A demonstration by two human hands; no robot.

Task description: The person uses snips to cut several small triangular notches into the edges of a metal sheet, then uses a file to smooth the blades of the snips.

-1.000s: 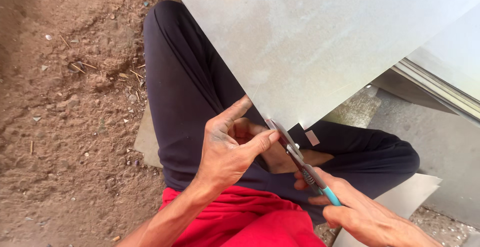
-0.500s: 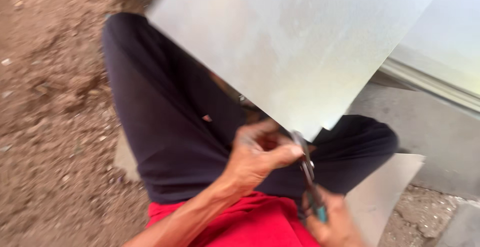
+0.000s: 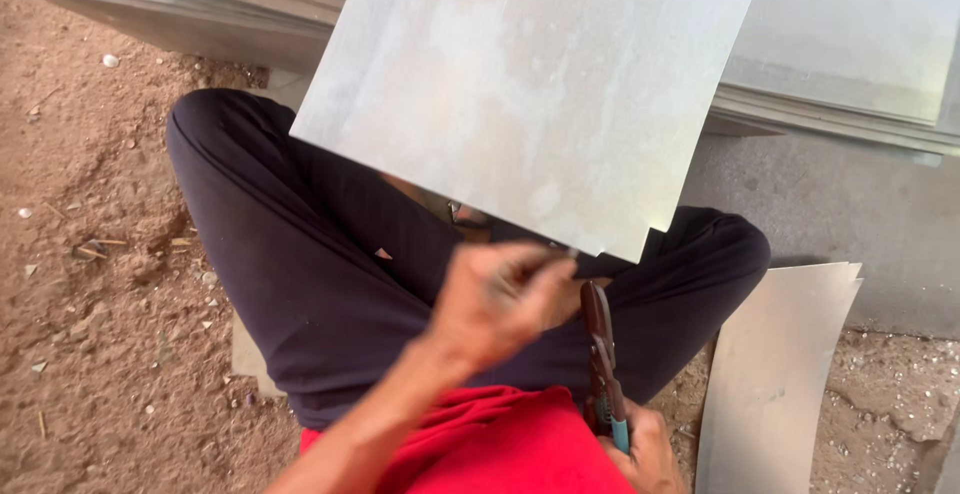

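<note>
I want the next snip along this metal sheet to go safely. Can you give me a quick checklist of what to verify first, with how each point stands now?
1. Left hand grips the sheet at its near edge: ok, though blurred.
2. Right hand holds the snips by the handles: ok.
3. Snip blades on the sheet's edge: not ok, they sit just below it.
4. Left fingers clear of the blades: cannot tell, hand is blurred and close.
5. Sheet steady over the lap: cannot tell.
6. Loose sheet on the ground is apart from the work: ok.
</note>
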